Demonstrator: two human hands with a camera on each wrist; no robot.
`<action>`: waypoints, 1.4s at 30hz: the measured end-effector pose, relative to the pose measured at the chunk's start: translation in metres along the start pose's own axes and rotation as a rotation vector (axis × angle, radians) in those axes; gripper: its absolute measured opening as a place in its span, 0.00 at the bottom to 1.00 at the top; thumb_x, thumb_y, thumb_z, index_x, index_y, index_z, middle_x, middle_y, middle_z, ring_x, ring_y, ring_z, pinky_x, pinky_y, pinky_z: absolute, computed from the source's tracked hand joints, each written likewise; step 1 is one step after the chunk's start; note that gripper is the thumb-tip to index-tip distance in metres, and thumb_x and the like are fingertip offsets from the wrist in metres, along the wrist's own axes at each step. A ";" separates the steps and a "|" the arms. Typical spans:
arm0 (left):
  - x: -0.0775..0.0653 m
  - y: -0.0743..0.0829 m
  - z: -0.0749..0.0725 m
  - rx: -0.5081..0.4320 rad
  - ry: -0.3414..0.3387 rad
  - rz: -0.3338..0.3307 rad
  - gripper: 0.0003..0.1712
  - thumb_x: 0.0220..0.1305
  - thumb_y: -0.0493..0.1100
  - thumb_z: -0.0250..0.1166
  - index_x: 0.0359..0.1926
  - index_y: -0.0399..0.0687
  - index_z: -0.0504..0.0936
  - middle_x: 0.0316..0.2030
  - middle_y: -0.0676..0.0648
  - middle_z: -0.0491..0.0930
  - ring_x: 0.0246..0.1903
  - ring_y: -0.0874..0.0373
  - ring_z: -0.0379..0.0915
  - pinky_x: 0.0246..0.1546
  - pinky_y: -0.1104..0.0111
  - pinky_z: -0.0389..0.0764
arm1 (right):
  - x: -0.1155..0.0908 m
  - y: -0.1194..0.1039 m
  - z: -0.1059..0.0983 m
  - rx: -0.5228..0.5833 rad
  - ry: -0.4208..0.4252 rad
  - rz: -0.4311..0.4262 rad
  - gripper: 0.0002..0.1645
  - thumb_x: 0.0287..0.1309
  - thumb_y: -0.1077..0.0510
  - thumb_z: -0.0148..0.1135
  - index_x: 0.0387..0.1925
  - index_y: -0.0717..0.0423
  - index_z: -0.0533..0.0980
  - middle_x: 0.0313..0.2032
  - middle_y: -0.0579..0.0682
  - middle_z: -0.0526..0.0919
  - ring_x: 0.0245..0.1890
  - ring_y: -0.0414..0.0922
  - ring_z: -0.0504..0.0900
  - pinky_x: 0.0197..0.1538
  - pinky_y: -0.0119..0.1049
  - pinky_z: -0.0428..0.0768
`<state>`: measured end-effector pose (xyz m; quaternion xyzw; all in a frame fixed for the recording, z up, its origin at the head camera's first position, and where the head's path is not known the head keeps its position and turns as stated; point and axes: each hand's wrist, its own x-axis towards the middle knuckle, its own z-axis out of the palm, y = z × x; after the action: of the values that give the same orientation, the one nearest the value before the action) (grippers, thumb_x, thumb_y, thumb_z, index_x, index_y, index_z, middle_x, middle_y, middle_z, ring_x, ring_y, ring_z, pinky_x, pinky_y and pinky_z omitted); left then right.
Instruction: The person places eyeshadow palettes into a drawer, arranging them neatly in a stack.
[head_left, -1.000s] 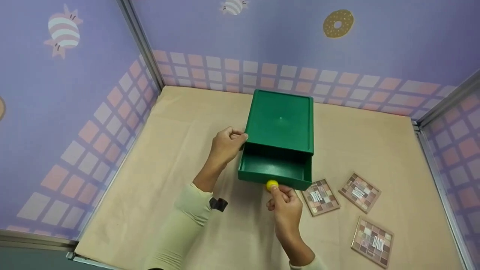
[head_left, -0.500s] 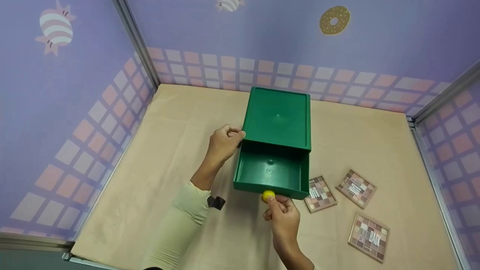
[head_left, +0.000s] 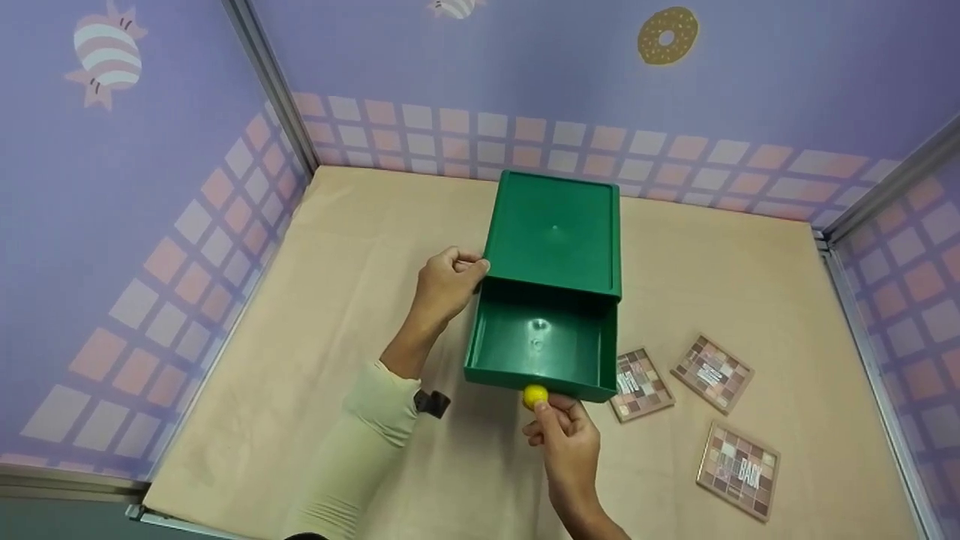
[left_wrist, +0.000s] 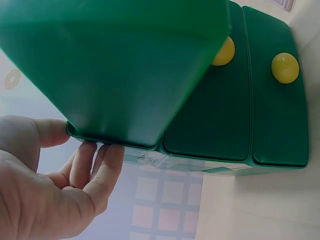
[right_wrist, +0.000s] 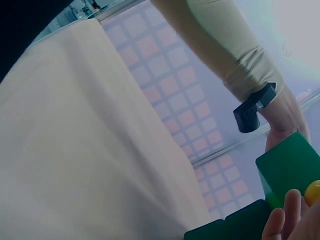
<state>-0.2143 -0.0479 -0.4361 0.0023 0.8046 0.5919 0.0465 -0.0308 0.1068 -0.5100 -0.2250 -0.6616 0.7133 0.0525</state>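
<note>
A green drawer cabinet [head_left: 553,232] stands on the cloth-covered table, its top drawer [head_left: 544,349] pulled well out and nothing visible inside. My left hand [head_left: 446,285] grips the cabinet's left edge near the top front corner; in the left wrist view, the left hand [left_wrist: 60,185] has its thumb on top and its fingers against the side. With thumb and fingers, my right hand [head_left: 566,439] pinches the drawer's round yellow knob [head_left: 535,397]. Two lower drawers are closed in the left wrist view, with a middle yellow knob [left_wrist: 225,52] and a bottom yellow knob [left_wrist: 285,68].
Three eyeshadow palettes lie right of the cabinet: a near palette [head_left: 739,471], a far palette [head_left: 712,373] and one palette [head_left: 643,384] partly hidden by the drawer. Patterned purple walls [head_left: 480,75] enclose the back and sides of the table [head_left: 337,262].
The top drawer has slid further out toward me, with my right hand drawing it by its knob. My left hand stays on the cabinet's edge. The whole view has shifted slightly.
</note>
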 end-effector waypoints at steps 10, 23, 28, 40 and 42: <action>0.001 0.001 0.000 -0.018 -0.015 -0.007 0.12 0.63 0.48 0.61 0.43 0.47 0.81 0.33 0.47 0.80 0.41 0.46 0.80 0.43 0.61 0.82 | 0.031 0.028 -0.036 -0.269 0.110 -0.282 0.05 0.61 0.61 0.60 0.31 0.57 0.79 0.29 0.51 0.84 0.27 0.43 0.80 0.32 0.31 0.78; 0.003 0.000 0.002 -0.002 -0.011 -0.015 0.11 0.63 0.48 0.61 0.41 0.46 0.81 0.33 0.50 0.80 0.38 0.51 0.79 0.35 0.71 0.80 | 0.096 0.042 -0.102 -0.748 0.267 -0.319 0.29 0.53 0.56 0.64 0.56 0.63 0.72 0.53 0.65 0.74 0.52 0.59 0.70 0.53 0.54 0.68; 0.002 0.000 0.001 -0.012 -0.002 -0.018 0.11 0.62 0.47 0.62 0.41 0.46 0.81 0.33 0.51 0.80 0.38 0.50 0.80 0.35 0.70 0.80 | 0.117 0.045 -0.122 -0.935 0.258 -0.171 0.51 0.45 0.45 0.71 0.66 0.64 0.60 0.64 0.71 0.60 0.63 0.69 0.58 0.61 0.66 0.59; -0.001 0.000 -0.001 -0.061 -0.034 -0.008 0.11 0.65 0.48 0.60 0.43 0.46 0.80 0.36 0.44 0.81 0.36 0.55 0.80 0.39 0.67 0.82 | 0.125 0.055 -0.140 -1.133 0.089 0.006 0.68 0.43 0.28 0.66 0.67 0.74 0.52 0.63 0.78 0.54 0.62 0.73 0.55 0.59 0.69 0.59; 0.000 0.000 -0.001 -0.054 -0.027 -0.009 0.12 0.64 0.48 0.61 0.43 0.46 0.80 0.35 0.46 0.81 0.36 0.56 0.81 0.39 0.67 0.83 | 0.125 0.055 -0.139 -1.147 0.079 -0.003 0.69 0.40 0.27 0.67 0.66 0.73 0.52 0.62 0.78 0.55 0.61 0.73 0.56 0.58 0.69 0.60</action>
<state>-0.2143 -0.0484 -0.4357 0.0056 0.7875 0.6133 0.0601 -0.0762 0.2751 -0.5980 -0.2429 -0.9406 0.2315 -0.0520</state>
